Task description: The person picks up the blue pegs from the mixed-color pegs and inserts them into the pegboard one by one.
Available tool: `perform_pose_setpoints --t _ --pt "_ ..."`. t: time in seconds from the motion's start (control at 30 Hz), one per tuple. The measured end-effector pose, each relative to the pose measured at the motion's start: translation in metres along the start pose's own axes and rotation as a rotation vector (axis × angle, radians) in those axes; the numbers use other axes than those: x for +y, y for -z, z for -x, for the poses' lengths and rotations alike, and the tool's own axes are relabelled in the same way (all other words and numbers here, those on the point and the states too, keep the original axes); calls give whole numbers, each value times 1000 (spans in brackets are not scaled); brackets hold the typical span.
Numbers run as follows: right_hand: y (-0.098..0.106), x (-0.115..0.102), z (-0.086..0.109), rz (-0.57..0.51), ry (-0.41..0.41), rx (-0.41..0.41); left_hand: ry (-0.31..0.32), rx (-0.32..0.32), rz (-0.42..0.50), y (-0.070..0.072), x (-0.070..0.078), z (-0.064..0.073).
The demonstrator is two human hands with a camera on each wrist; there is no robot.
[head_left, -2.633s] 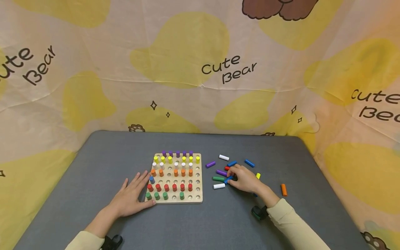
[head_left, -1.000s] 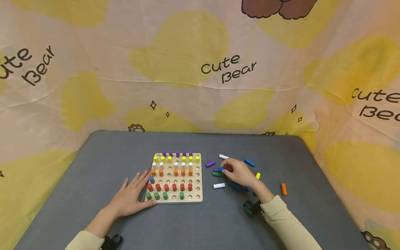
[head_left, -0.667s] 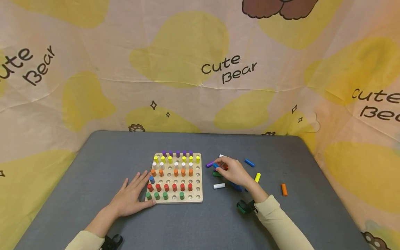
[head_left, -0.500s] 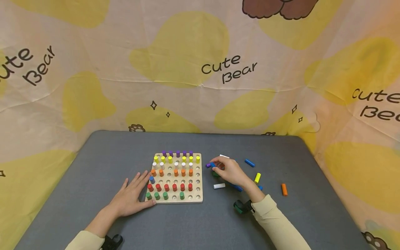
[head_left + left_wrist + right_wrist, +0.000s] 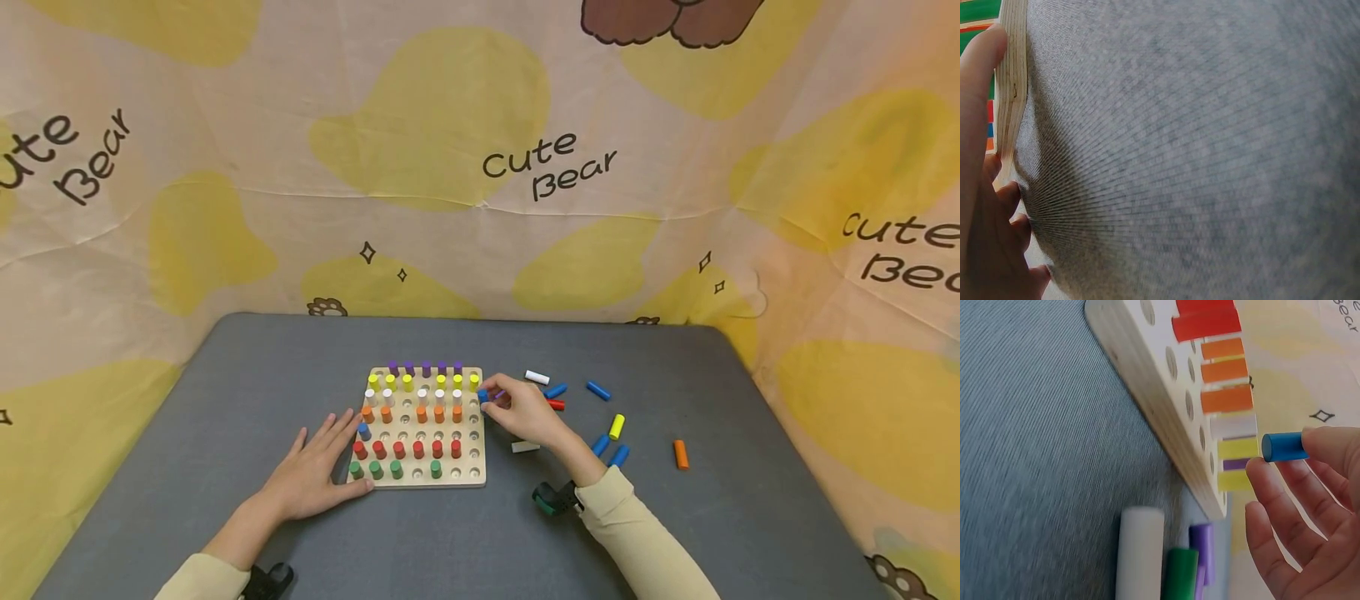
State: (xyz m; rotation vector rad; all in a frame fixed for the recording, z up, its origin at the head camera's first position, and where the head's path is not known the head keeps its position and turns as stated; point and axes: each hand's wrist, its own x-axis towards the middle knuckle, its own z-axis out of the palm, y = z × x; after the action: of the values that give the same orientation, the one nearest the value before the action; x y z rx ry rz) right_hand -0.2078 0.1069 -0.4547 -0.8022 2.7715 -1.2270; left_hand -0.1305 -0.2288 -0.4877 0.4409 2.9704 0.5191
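Observation:
Near the right edge of the wooden pegboard (image 5: 480, 462), my right hand (image 5: 527, 412) pinches a blue peg (image 5: 1285, 446) between thumb and fingertips. The peg is raised above the table, one end pointing out of the grip. My left hand (image 5: 311, 477) lies beside the board's left side with fingers extended; its thumb (image 5: 984, 53) rests on the front-left corner. Upright pegs stand in colour rows: purple at the back, then yellow, white, orange, a single blue peg (image 5: 364, 432), red and green. Bare holes show between some pegs and along the right column.
Right of the board, loose pegs lie on the grey table (image 5: 420, 550): white (image 5: 537, 377), red (image 5: 556, 405), yellow (image 5: 617, 427), several blue (image 5: 598, 390) and orange (image 5: 681, 454). Purple (image 5: 1202, 550) and green (image 5: 1180, 575) ones are mostly hidden behind my right hand in the head view.
My right hand has picked a blue peg from the loose pile and carried it left to the board's right edge, turning it upright. My left hand has stayed in place.

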Motion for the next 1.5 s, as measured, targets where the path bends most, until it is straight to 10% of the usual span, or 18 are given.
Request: perform_pose_setpoints --t 1.5 --pt "-74 -71 -40 -135 99 -160 11 -11 10 2 1 0"
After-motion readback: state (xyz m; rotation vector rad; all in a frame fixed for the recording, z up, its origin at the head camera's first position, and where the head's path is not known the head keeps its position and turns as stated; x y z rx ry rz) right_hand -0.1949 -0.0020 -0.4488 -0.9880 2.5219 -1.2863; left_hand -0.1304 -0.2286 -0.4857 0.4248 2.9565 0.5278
